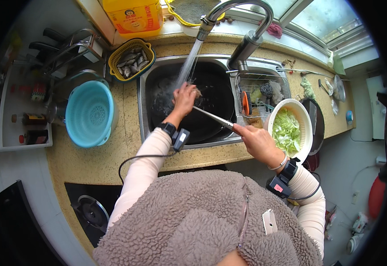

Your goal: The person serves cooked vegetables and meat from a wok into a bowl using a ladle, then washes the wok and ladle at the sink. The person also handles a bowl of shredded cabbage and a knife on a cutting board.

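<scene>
My right hand (258, 143) grips the end of a long metal utensil handle (213, 117) that slants down to the left over the sink. At its far end my left hand (184, 101) is closed around a brownish scrubber-like thing (197, 92), mostly hidden by the fingers. The utensil's head is hidden too. Water (189, 63) streams from the curved faucet (204, 29) onto and just beside my left hand. Beneath both lies a large, dark wok or pan (210, 96) with water in it, set in the steel sink (142, 99).
Left of the sink stand a blue colander (92, 113) and a yellow basket of small fish (132, 63). A wire rack (263, 114) with scrubbers sits in the sink's right part. Beside it, a white colander (306, 133) holds shredded cabbage. A gas burner (92, 211) lies lower left.
</scene>
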### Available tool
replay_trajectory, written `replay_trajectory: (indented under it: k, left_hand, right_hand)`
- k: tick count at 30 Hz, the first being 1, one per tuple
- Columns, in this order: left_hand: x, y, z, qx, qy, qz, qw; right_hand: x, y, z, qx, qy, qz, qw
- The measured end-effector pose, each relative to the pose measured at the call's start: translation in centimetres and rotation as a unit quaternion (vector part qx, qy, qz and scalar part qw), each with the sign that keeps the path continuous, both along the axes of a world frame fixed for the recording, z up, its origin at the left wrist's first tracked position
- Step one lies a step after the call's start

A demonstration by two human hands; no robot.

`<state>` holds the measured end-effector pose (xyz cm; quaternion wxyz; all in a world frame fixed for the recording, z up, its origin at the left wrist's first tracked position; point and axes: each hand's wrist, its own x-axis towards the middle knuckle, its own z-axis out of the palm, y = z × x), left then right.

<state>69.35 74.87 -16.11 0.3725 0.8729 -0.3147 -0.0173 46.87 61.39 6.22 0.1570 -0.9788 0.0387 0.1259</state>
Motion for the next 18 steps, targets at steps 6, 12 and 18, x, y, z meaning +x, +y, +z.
replay_trajectory:
  k: [6, 12, 18]
  left_hand:
    - [6.5, 2.2, -4.4, -0.232, 0.528, -0.021, 0.816]
    - [5.4, 1.1, -6.2, -0.258, 0.470, 0.212, 0.817]
    - [0.6, -2.0, -1.8, -0.185, 0.204, 0.180, 0.944]
  right_hand:
    - [-2.2, 2.3, 1.4, 0.025, -0.065, -0.005, 0.998]
    - [-3.0, 2.2, 0.4, 0.038, -0.104, -0.097, 0.989]
    - [-3.2, 2.4, -2.2, -0.008, -0.069, -0.087, 0.994]
